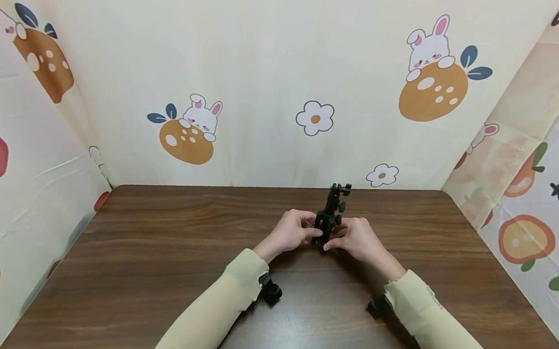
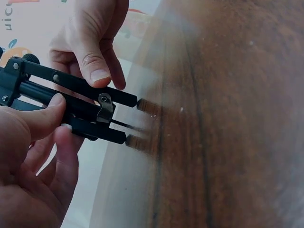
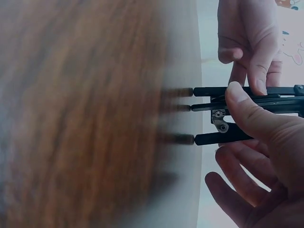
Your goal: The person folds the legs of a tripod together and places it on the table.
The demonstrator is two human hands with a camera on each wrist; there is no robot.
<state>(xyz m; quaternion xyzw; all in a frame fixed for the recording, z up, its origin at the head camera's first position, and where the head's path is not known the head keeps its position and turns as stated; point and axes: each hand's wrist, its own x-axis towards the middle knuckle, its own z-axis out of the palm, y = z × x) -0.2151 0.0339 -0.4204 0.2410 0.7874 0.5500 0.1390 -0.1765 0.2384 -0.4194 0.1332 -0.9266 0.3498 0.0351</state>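
A small black tripod stands upright near the back of the table, its legs drawn close together and the knobbed head at the top. My left hand grips its lower part from the left, with the thumb on the black tubing in the left wrist view. From the other side my right hand pinches a leg low down, its thumb laid along the bars in the right wrist view. Leg tips sit right at the wooden surface, where they are mirrored. A metal clip shows between the legs.
The dark wooden table ends at a printed cloth backdrop just behind the tripod. More cloth hangs at the left and right sides. Small black cameras are strapped to both wrists.
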